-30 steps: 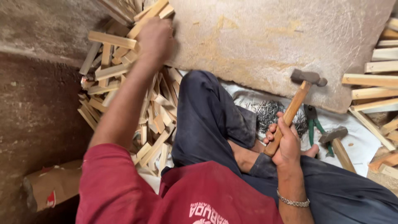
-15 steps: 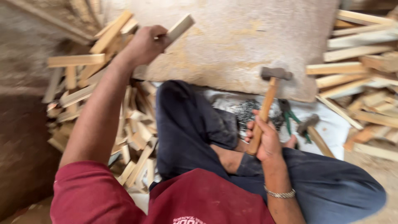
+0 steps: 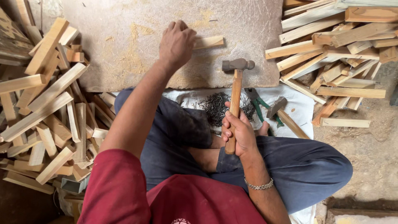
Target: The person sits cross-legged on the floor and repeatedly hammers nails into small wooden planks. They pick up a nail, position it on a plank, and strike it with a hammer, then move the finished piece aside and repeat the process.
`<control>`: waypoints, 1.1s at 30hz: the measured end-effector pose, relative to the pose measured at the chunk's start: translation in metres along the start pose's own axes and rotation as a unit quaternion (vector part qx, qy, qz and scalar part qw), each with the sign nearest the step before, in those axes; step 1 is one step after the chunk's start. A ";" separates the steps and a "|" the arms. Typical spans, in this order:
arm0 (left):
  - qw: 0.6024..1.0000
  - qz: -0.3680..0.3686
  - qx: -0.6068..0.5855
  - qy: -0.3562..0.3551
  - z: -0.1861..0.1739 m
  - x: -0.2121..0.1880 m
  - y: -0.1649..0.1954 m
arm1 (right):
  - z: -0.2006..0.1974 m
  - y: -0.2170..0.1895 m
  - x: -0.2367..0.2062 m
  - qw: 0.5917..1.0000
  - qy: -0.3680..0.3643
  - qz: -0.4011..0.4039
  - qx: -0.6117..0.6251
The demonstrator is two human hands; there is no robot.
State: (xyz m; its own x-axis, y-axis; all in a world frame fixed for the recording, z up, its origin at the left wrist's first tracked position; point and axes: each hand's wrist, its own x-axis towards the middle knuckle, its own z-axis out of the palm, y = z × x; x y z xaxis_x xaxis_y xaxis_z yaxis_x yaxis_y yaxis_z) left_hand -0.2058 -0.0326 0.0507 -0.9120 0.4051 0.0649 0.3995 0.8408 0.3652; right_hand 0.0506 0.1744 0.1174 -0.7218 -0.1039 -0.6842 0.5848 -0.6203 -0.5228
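Nearest the camera, the right hand is closed around the lower part of a wooden-handled hammer, above the person's crossed legs in dark blue trousers. The hammer's long axis runs nearly straight away from the body, its dark metal head pointing up over the near edge of the work slab. Just past the knees, a white cloth carries a heap of dark nails, green-handled pliers and a second hammer, all close beside the held hammer's shaft. Farther out, the left hand is curled palm-down on one end of a short wooden strip that lies flat on the slab; the strip's long axis runs left to right, tilted slightly, its free end pointing right. Loose piles of pale wooden offcuts flank the slab on the left, and longer wood strips on the right.
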 end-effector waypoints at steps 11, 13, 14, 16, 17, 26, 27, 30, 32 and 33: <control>0.953 0.223 -0.150 -0.141 0.086 -0.157 0.115 | -0.008 0.009 0.007 1.000 -0.009 -0.006 -0.017; 0.954 0.230 -0.154 -0.115 0.096 -0.160 0.114 | -0.009 0.010 0.008 1.000 -0.020 -0.003 -0.008; 0.953 0.227 -0.155 -0.128 0.098 -0.159 0.112 | -0.009 0.010 0.007 1.000 -0.015 -0.003 -0.013; 0.951 0.220 -0.164 -0.140 0.099 -0.157 0.110 | -0.006 0.007 0.005 0.999 0.002 -0.004 -0.038; 0.952 0.216 -0.170 -0.138 0.097 -0.157 0.109 | -0.003 0.005 0.004 0.998 0.010 -0.007 -0.055; 0.925 0.144 -0.297 -0.190 0.082 -0.160 0.113 | 0.049 -0.035 0.039 0.880 0.179 -0.140 -0.418; 0.919 0.130 -0.320 -0.191 0.082 -0.159 0.113 | 0.053 -0.038 0.041 0.872 0.175 -0.158 -0.430; 0.916 0.079 -0.359 -0.158 0.081 -0.159 0.111 | 0.056 -0.045 0.038 0.881 0.144 -0.122 -0.434; 0.909 0.027 -0.407 -0.082 0.079 -0.159 0.108 | 0.051 -0.043 0.028 0.891 0.137 -0.109 -0.419; 0.903 0.002 -0.428 -0.043 0.077 -0.159 0.106 | 0.047 -0.041 0.023 0.897 0.133 -0.103 -0.410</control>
State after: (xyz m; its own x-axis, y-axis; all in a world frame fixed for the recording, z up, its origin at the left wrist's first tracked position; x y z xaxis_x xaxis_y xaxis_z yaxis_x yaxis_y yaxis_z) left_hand -0.0116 0.0203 0.0075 -0.8853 0.4649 0.0078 0.1501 0.2699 0.9511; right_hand -0.0076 0.1605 0.1467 -0.7960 0.2035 -0.5701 0.6031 0.1861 -0.7757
